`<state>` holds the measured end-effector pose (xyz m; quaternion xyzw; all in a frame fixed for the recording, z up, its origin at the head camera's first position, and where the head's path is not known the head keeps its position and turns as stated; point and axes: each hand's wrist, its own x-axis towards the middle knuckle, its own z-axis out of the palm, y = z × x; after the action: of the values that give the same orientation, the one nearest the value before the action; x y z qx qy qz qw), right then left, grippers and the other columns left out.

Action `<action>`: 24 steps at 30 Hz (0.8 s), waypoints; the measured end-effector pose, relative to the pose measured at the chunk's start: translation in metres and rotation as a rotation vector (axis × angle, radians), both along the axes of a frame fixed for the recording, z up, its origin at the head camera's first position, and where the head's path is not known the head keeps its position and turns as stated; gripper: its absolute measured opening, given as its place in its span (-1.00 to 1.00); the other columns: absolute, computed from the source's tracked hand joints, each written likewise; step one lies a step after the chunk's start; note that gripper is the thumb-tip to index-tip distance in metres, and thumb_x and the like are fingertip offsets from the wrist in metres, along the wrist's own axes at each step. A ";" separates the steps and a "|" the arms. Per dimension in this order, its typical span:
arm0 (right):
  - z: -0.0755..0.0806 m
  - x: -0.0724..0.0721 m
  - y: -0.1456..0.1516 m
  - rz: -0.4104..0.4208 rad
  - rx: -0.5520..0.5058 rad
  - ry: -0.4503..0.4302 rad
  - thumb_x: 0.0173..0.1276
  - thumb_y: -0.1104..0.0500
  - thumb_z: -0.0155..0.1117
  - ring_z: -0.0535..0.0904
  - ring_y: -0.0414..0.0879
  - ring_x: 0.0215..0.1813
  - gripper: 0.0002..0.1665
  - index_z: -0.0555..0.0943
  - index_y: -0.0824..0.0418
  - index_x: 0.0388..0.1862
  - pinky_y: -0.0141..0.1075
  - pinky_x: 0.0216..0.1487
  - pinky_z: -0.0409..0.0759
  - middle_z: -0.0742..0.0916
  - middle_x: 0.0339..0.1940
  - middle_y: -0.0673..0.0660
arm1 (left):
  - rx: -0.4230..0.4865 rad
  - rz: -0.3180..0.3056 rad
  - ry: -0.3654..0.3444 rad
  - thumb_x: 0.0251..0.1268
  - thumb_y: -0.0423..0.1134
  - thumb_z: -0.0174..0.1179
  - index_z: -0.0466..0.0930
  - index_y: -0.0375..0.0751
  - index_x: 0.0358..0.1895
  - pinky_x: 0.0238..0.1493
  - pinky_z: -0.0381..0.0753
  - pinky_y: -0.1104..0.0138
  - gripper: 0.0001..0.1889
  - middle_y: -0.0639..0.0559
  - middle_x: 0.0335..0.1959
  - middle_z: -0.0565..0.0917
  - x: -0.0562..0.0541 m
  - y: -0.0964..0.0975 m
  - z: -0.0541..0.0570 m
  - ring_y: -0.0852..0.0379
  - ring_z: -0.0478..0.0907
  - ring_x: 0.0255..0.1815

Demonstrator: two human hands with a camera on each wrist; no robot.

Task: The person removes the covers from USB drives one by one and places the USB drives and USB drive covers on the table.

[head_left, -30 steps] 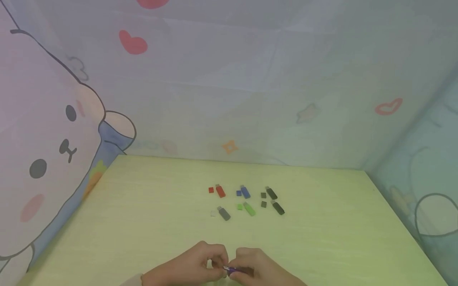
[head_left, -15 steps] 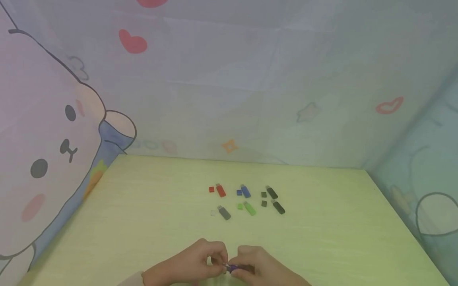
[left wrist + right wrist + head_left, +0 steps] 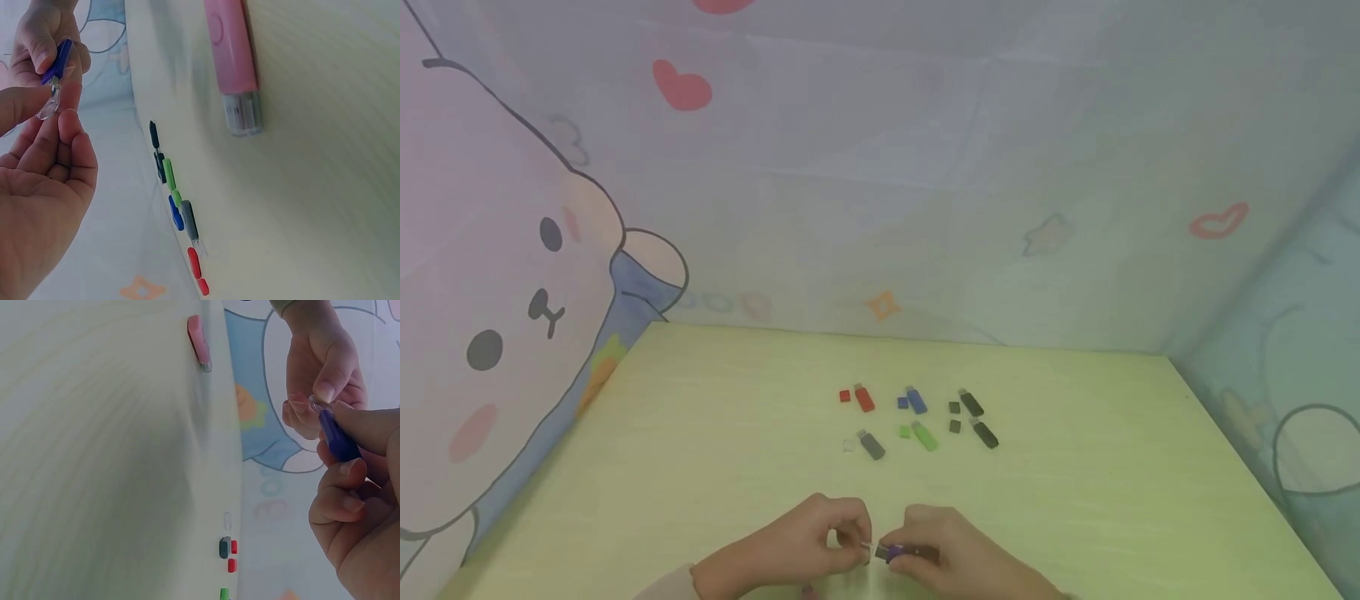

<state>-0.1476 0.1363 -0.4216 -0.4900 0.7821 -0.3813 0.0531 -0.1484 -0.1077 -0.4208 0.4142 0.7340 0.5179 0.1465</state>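
Note:
Above the front of the table, my right hand [image 3: 951,546] grips a purple-blue USB stick [image 3: 893,553], its metal plug pointing left. Facing it, my left hand [image 3: 816,542] pinches a small clear cap [image 3: 49,107] between thumb and fingertip. A narrow gap shows between cap and plug in the head view; the wrist views show them nearly in line. The stick [image 3: 339,440] is partly covered by my right thumb and fingers. On the table below lies a pink USB stick [image 3: 232,47] with its clear cap [image 3: 242,114] on; the head view shows only its end.
Several uncapped USB sticks lie in two rows mid-table: red [image 3: 865,398], blue [image 3: 916,400], black [image 3: 972,403], grey [image 3: 872,445] and green [image 3: 925,436] among them. Each has a small cap to its left. A printed cloth [image 3: 925,208] hangs behind the table.
The clear cap and the purple-blue stick, together earlier, now stand slightly apart. My left hand has shifted a little left. The pink stick's end has come into the head view.

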 end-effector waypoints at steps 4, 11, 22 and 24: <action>0.005 -0.004 0.002 -0.026 -0.034 0.071 0.39 0.13 0.22 0.30 -0.47 -0.41 -0.79 0.70 0.14 -0.09 -0.58 -0.44 0.41 0.51 -0.52 -0.10 | -0.002 0.022 0.024 0.31 -0.39 0.19 0.50 -0.22 -0.29 -0.21 0.62 0.42 -0.95 -0.11 -0.35 0.75 -0.001 -0.001 0.003 0.39 0.62 -0.28; 0.016 -0.013 0.006 -0.146 -0.075 0.039 0.34 0.14 0.28 0.38 -0.42 -0.40 -0.83 0.70 0.12 -0.13 -0.51 -0.44 0.47 0.59 -0.49 -0.11 | -0.035 0.090 0.115 0.33 -0.32 0.19 0.52 -0.11 -0.31 -0.20 0.58 0.41 -0.94 0.07 -0.35 0.71 -0.004 -0.001 0.011 0.42 0.55 -0.30; 0.029 -0.031 0.008 -0.285 -0.046 0.041 0.29 0.19 0.32 0.42 -0.39 -0.44 -0.86 0.71 0.16 -0.19 -0.45 -0.44 0.49 0.67 -0.43 -0.08 | -0.086 0.202 0.146 0.28 -0.30 0.24 0.56 -0.10 -0.32 -0.16 0.50 0.35 -0.96 0.19 -0.34 0.62 -0.022 0.001 0.027 0.35 0.44 -0.27; 0.029 -0.034 0.007 -0.307 -0.043 0.028 0.29 0.21 0.33 0.43 -0.37 -0.43 -0.86 0.72 0.17 -0.19 -0.44 -0.43 0.50 0.68 -0.42 -0.08 | -0.077 0.218 0.151 0.26 -0.32 0.24 0.56 -0.11 -0.32 -0.15 0.50 0.34 -0.95 0.18 -0.35 0.60 -0.025 0.002 0.027 0.32 0.44 -0.27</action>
<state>-0.1814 0.1438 -0.3922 -0.3707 0.8403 -0.3947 -0.0271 -0.1734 -0.1055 -0.3934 0.3636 0.8030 0.4696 0.0496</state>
